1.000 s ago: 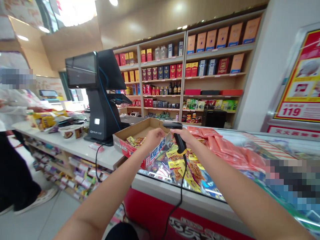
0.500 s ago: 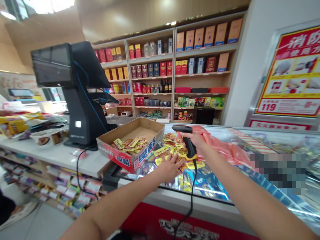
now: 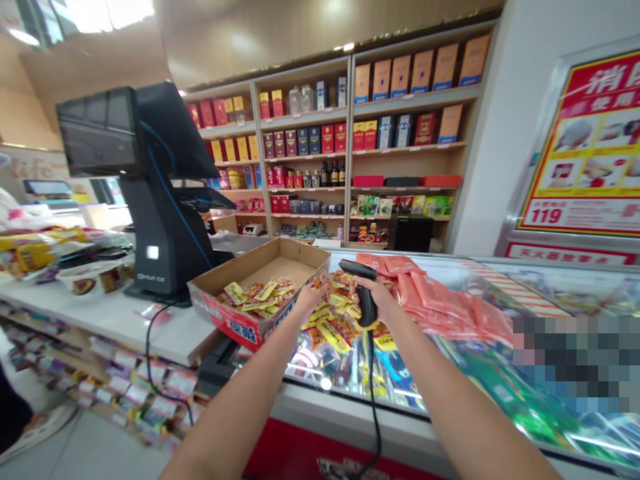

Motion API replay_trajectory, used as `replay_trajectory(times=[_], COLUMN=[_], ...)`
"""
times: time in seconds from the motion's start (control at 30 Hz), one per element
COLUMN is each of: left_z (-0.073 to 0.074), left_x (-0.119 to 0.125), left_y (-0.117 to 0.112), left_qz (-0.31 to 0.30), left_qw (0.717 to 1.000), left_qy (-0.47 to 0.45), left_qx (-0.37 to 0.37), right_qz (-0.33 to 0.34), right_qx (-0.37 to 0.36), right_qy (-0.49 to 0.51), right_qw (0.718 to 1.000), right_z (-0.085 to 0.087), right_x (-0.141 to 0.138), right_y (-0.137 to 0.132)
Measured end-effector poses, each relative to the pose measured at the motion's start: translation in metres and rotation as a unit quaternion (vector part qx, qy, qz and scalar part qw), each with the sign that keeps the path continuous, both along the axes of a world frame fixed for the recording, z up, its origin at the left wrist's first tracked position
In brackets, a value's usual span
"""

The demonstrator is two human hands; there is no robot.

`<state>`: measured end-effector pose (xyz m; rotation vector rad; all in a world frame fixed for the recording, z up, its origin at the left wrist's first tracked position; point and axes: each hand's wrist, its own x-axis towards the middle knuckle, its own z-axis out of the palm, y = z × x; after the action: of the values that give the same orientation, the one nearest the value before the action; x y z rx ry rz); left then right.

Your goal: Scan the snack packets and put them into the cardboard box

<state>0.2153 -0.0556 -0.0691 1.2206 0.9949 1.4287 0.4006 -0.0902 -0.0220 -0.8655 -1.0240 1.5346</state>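
Observation:
My right hand (image 3: 376, 297) is closed around the handle of a black barcode scanner (image 3: 364, 288), whose cord hangs down over the freezer's front. The scanner's head points left toward my left hand (image 3: 310, 297), which pinches a small yellow snack packet (image 3: 320, 283) lifted from the pile of yellow packets (image 3: 336, 327) on the freezer's glass lid. Just left of that hand stands an open cardboard box (image 3: 235, 319) with more yellow packets (image 3: 257, 293) inside.
A black checkout terminal (image 3: 150, 193) stands on the white counter (image 3: 100, 313) to the left, with bowls and snack goods (image 3: 75, 257) beyond it. Pink plastic bags (image 3: 440, 293) lie on the glass-topped freezer (image 3: 500, 373). Shelves of boxed goods (image 3: 350, 133) line the back wall.
My left hand dropped from the box's edge to the packet pile, then rose with a packet toward the scanner. The view swung left to right, and the person at left left the picture.

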Motion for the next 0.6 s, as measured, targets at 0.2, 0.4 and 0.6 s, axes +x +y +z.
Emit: replay_trajectory(times=[0.2, 0.4, 0.6], left_z=[-0.001, -0.029, -0.034], left_x=[0.024, 0.027, 0.022], left_y=[0.006, 0.012, 0.017], left_qz=[0.014, 0.075, 0.139], left_qw=[0.974, 0.982, 0.981], left_qy=[-0.223, -0.158, -0.099], left_qx=[-0.021, 0.073, 0.095], right_qz=[0.020, 0.020, 0.032], right_qx=[0.051, 0.102, 0.131], right_qy=[0.011, -0.113, -0.149], right_qw=[0.998, 0.988, 0.980], right_z=[-0.009, -0.018, -0.015], right_x=[0.007, 0.001, -0.007], right_y=[-0.008, -0.015, -0.023])
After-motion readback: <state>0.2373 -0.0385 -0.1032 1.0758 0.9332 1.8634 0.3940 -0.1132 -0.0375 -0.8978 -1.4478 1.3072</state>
